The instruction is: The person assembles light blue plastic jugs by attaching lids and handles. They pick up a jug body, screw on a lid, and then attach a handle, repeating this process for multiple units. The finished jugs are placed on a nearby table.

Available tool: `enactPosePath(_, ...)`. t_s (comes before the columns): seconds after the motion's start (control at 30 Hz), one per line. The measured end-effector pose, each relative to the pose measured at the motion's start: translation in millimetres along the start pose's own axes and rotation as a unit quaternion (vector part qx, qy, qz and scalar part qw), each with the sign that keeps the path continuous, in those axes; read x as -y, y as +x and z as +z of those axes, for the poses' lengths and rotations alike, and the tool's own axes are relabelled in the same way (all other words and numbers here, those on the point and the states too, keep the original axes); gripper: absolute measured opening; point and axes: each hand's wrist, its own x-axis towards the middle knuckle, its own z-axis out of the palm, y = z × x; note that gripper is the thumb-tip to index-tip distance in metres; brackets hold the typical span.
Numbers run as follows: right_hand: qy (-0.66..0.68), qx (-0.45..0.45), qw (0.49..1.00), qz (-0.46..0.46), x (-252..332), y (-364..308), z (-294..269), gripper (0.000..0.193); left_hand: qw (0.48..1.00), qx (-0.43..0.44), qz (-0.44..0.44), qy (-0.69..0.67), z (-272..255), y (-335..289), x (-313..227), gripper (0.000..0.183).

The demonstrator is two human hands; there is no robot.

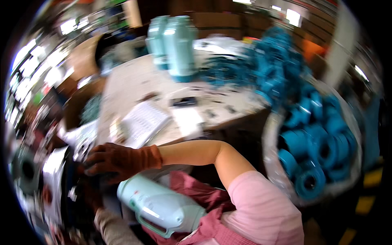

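Observation:
A pale green vacuum flask body (pixel 163 204) with a side handle lies tilted across my lap, on a dark pink apron (pixel 185 185). Above its left end reaches my right hand (pixel 116 161), in a brown work glove, its fingers loosely bent and apart, with nothing visible in them. My left hand (pixel 92 196), also gloved, is lower down in shadow beside a dark object with a pale, shiny panel (pixel 55 185); its fingers are hidden. Motion blurs the left side, so I cannot make out what that object is.
Pale green flasks (pixel 177 49) stand on the worktable (pixel 122 83), near a sheet of paper (pixel 145 120) and a dark phone-like object (pixel 183 102). Blue plastic parts are heaped at the table's right; more blue rings fill a lined container (pixel 271 143). Cardboard boxes (pixel 83 57) stand at left.

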Motion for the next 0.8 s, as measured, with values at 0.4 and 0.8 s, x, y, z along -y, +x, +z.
enactPosePath(0.4, -0.828, -0.033, 0.425, 0.365, 210, -322, -584, 0.06, 0.983, 0.106, 0.037, 0.147, 18, -42, 18, 0.061)
enactPosePath(0.8, -0.468, 0.002, 0.807, 0.36, 130, -216, -510, 0.042, 0.237, 0.068, -0.008, -0.969, -92, -171, -117, 0.041)
